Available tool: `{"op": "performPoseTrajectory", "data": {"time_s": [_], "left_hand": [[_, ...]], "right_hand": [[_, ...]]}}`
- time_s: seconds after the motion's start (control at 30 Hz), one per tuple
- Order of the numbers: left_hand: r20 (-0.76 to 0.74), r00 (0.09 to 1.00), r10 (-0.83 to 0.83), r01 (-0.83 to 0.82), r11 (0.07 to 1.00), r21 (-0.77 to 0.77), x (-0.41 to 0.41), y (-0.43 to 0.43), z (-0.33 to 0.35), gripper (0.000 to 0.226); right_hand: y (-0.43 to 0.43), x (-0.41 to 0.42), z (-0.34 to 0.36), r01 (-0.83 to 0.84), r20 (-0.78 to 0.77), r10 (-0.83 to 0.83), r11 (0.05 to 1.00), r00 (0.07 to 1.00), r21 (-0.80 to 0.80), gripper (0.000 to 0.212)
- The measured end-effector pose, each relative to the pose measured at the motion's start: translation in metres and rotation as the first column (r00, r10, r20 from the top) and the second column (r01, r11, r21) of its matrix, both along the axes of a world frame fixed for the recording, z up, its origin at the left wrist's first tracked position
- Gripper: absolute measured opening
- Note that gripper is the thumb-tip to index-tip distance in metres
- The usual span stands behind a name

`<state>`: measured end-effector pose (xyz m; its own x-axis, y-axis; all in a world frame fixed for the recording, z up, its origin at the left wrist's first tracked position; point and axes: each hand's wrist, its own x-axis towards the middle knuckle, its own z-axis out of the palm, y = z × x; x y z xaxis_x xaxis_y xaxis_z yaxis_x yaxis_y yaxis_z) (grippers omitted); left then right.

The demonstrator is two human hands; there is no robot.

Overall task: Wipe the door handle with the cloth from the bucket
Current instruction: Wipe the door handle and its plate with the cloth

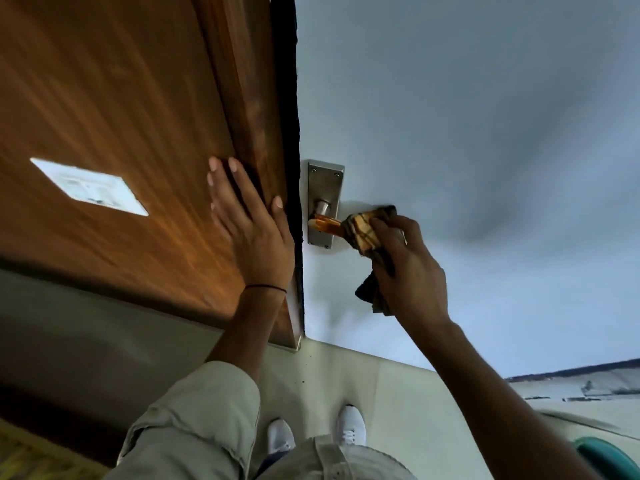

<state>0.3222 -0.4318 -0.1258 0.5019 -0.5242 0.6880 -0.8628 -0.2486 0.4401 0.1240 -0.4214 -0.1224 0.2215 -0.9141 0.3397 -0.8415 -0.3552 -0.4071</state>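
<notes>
- The door handle (323, 221) is a metal lever on a steel plate (325, 188), fixed near the left edge of a pale blue door (450, 133).
- The cloth (367, 233), checked brown and tan, is pressed over the outer end of the lever; a loose end hangs below the fist.
- The right hand (405, 268) has its grip closed on the bunched cloth, holding it against the handle.
- The left hand (249, 223) lies flat with fingers spread apart on the wooden frame (249, 98) just left of the handle, holding nothing; a thin black band (266, 288) circles its wrist.
- A white switch plate (88, 186) sits on the wood panel further left.
- Below, white shoes (351, 426) stand on the pale floor (346, 375).
- A teal rim (602, 457) shows at the bottom right corner; I cannot tell what it is.
</notes>
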Motion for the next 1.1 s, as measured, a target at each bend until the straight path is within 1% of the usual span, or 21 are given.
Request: {"op": "performPoseTrajectory", "data": {"time_s": [0.07,0.1,0.13,0.2,0.23,0.27,0.37,0.4,0.5,0.6,0.67,0.73,0.8,0.83,0.97,1.03,1.1], "left_hand": [[-0.001,1.0,-0.024,0.024,1.0,0.017,0.005,-0.006,-0.011,0.065],[-0.01,0.999,-0.043,0.043,0.999,0.015,0.005,-0.008,-0.013,0.066],[-0.023,0.998,-0.065,0.065,0.998,0.006,0.006,-0.01,-0.015,0.066],[-0.054,0.993,-0.104,0.104,0.994,-0.017,0.006,-0.013,-0.017,0.066],[-0.07,0.99,-0.123,0.122,0.992,-0.028,0.006,-0.014,-0.018,0.067],[-0.083,0.988,-0.133,0.131,0.991,-0.036,0.007,-0.015,-0.018,0.067],[-0.091,0.984,-0.154,0.149,0.987,-0.055,0.009,-0.015,-0.019,0.069],[-0.086,0.983,-0.164,0.159,0.986,-0.058,0.01,-0.015,-0.02,0.069],[-0.077,0.979,-0.189,0.183,0.98,-0.076,0.011,-0.013,-0.019,0.069],[-0.091,0.978,-0.19,0.181,0.979,-0.097,0.011,-0.014,-0.018,0.068],[-0.095,0.975,-0.202,0.192,0.976,-0.106,0.01,-0.015,-0.017,0.068],[-0.094,0.973,-0.209,0.198,0.974,-0.113,0.009,-0.015,-0.017,0.068],[-0.091,0.974,-0.209,0.198,0.973,-0.116,0.01,-0.014,-0.017,0.067],[-0.088,0.973,-0.211,0.2,0.973,-0.116,0.01,-0.014,-0.017,0.068],[-0.082,0.972,-0.222,0.212,0.971,-0.109,0.012,-0.013,-0.015,0.071],[-0.084,0.969,-0.231,0.222,0.97,-0.103,0.012,-0.012,-0.015,0.072],[-0.096,0.962,-0.255,0.245,0.964,-0.104,0.013,-0.01,-0.015,0.071]], "right_hand": [[-0.001,0.008,-0.009,0.019,-0.006,-0.02,0.996,1.0,-0.083,0.042],[-0.002,0.01,-0.012,0.02,-0.025,-0.024,0.99,0.999,-0.139,0.043],[-0.004,0.012,-0.016,0.024,-0.051,-0.034,0.983,0.998,-0.183,0.048],[-0.008,0.022,-0.021,0.034,-0.111,-0.062,0.971,0.992,-0.237,0.066],[-0.009,0.03,-0.021,0.034,-0.139,-0.07,0.968,0.988,-0.25,0.071],[-0.009,0.04,-0.021,0.025,-0.156,-0.067,0.965,0.985,-0.26,0.071],[-0.009,0.058,-0.023,-0.05,-0.133,0.018,0.97,0.991,-0.239,0.058],[-0.009,0.057,-0.024,-0.08,-0.121,0.054,0.971,0.991,-0.225,0.058],[-0.006,0.036,-0.028,-0.133,-0.133,0.104,0.965,0.986,-0.227,0.076],[-0.003,0.019,-0.032,-0.119,-0.088,0.099,0.96,0.991,-0.255,0.082],[-0.006,0.029,-0.031,-0.095,-0.047,0.086,0.958,0.995,-0.271,0.08],[-0.009,0.051,-0.03,-0.099,-0.024,0.096,0.955,0.995,-0.28,0.069],[-0.011,0.066,-0.028,-0.122,-0.032,0.118,0.957,0.993,-0.264,0.057],[-0.011,0.065,-0.026,-0.14,-0.049,0.132,0.958,0.99,-0.25,0.057],[-0.006,0.028,-0.024,-0.217,-0.133,0.191,0.951,0.973,-0.22,0.074],[-0.005,0.017,-0.023,-0.21,-0.141,0.182,0.953,0.973,-0.218,0.074],[-0.01,0.027,-0.021,-0.222,-0.13,0.196,0.947,0.972,-0.231,0.07]]}}
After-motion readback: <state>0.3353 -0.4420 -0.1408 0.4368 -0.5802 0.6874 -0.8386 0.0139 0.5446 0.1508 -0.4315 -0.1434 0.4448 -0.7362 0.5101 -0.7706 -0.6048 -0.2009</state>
